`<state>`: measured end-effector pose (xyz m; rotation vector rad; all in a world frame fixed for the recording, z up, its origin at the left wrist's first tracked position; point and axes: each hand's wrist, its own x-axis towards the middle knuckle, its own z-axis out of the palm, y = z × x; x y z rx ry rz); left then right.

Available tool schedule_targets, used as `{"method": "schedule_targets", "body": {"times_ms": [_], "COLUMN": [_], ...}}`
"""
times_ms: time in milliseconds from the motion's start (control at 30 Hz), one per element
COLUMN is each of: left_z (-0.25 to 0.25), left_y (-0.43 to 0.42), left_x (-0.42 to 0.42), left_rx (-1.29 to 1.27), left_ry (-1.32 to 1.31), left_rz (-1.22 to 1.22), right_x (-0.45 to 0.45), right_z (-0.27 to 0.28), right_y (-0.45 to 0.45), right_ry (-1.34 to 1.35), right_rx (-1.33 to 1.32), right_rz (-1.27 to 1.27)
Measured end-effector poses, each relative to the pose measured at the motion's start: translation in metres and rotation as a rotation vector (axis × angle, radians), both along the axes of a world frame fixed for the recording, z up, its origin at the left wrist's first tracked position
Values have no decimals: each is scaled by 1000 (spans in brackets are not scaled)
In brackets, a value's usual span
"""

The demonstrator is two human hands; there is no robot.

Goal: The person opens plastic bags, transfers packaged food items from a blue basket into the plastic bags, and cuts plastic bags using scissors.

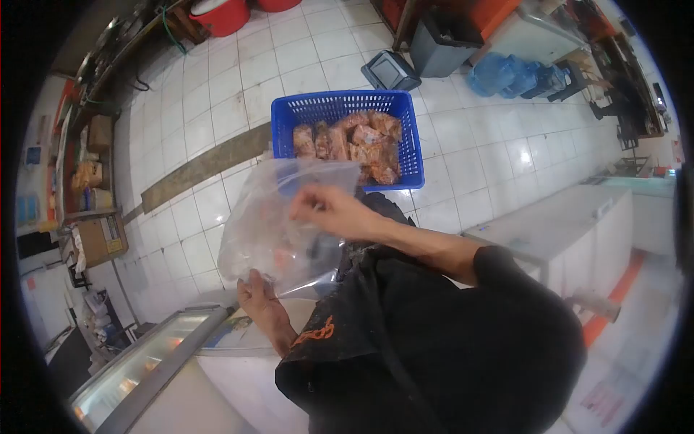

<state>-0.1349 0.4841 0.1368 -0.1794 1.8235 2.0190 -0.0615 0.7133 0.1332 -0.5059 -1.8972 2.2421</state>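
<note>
Because its film looks thin, glossy and loosely creased, the clear plastic bag (249, 228) should handle as light, limp and rather slippery, easy to stretch or tear under a hard tug; a doubled fold of the edge seems the surest place to take hold. It hangs in front of the person's dark clothing, overlapping in view the near side of the blue crate (413, 155). Left hand (262, 302) has the bag's lower edge pinched between thumb and fingers. Right hand (334, 210), fingers curled, is over its upper part; blur there means I cannot tell whether it grips the film. Beyond, reddish-brown pieces (361, 141) sit in the crate, which rests on pale floor tiles (463, 163).
</note>
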Motion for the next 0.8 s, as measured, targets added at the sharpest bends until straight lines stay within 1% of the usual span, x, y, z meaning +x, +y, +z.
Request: {"method": "schedule_targets", "body": {"times_ms": [33,67,167,200,267,300,333,367,400,500,533,567,600,633,700,733,800], "left_z": [5,11,-19,-25,-11,-14,-17,-38,-34,-46,-49,-28,-17,-16,-15,-23,-41], "left_y": [2,14,16,2,4,-9,-21,-67,-75,-66,-64,-45,-34,-41,-68,-75,-91], "left_x": [1,5,5,2,3,4,5,6,8,-2,-5,-9,-9,-9,-10,-2,13], "left_rx": [28,-13,73,131,-118,-221,-330,-408,-487,-425,-243,-64,124,148,195,38,-290], "left_ry": [-16,15,14,6,19,77,129,232,335,143,47,-50,-145,-125,-76,22,219], "left_rz": [21,23,11,-70,190,230,273,226,179,553,550,549,549,484,356,395,460], "right_x": [1,0,-15,-21,-34,-38,-42,-44,-46,-51,-50,-48,-46,-48,-63,-73,-84], "right_z": [14,22,4,-9,-52,-65,-56,-36,-27,-28,-28,-21,-11,-7,-42,-62,-68], "right_y": [-8,-18,-45,-47,-35,-29,-20,-9,-5,-32,-36,-34,-22,-10,14,25,27], "right_ry": [-13,-25,-9,68,22,-5,-54,-108,-164,-141,-57,-117,-172,-218,-137,-74,-35], "right_rx": [110,215,121,103,19,-29,-269,-506,-744,-563,-171,55,288,529,258,-26,-309], "right_rz": [106,212,359,326,169,90,13,-65,-144,-42,35,177,321,466,100,-43,-189]}}
